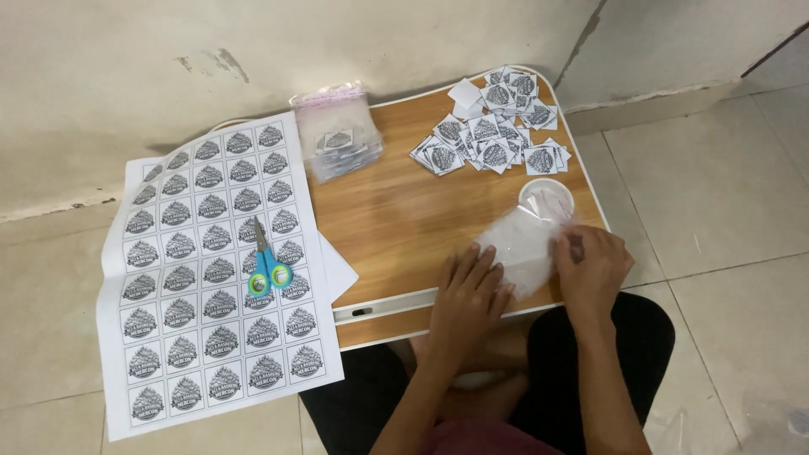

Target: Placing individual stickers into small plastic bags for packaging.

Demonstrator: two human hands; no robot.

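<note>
On the smooth wood-grain lap table (396, 211), the left hand (468, 291) lies flat with fingers spread, pressing a thin, glossy clear plastic bag (524, 244); the right hand (592, 268) pinches the bag's far edge between curled fingers. Beyond the bag, square-cut paper labels (493, 135) lie heaped (black-and-white prints). Left of the table, blue-handled scissors (265, 265) rest on an uncut label sheet (215, 270).

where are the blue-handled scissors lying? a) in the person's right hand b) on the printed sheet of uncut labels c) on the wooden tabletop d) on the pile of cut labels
b: the blue-handled scissors lie on the white printed sheet of uncut labels, left of the wooden lap table.
</note>
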